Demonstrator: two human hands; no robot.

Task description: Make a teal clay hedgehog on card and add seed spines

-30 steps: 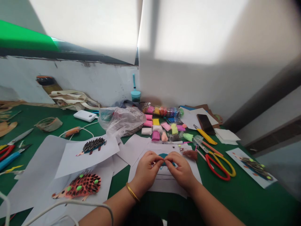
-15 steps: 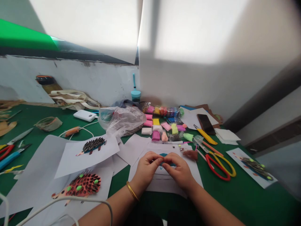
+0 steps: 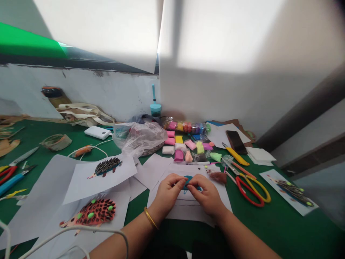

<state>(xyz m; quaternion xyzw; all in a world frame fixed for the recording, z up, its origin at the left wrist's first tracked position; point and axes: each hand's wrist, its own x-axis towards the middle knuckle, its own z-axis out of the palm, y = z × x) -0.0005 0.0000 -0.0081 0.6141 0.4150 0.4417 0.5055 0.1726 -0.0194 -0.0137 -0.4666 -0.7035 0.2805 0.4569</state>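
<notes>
My left hand [image 3: 171, 190] and my right hand [image 3: 205, 192] meet over a sheet of white paper [image 3: 185, 213]. Both have thumb and forefinger pinched, the fingertips almost touching. What they pinch is too small or too hidden to make out. Behind and between the fingertips shows a blue clay shape [image 3: 188, 177], mostly covered by my hands; I cannot tell whether the fingers touch it. Just past my right hand lies a brown clay lump [image 3: 218, 177] in clear wrap. Tiny dark and light green bits sit near the paper's far edge.
Clay packets [image 3: 179, 155] of several colours lie beyond the paper, beside a clear plastic bag [image 3: 140, 138]. To the right are red-yellow scissors [image 3: 250, 190], a yellow cutter [image 3: 237, 156], a phone [image 3: 236, 142] and a hedgehog card [image 3: 291, 190]. Leftward are hedgehog pictures [image 3: 94, 212] and a white cable [image 3: 107, 228].
My fingertips have drawn slightly apart, so more blue shows between them. Both hands stay over the same spot on the paper, and the other things have not moved.
</notes>
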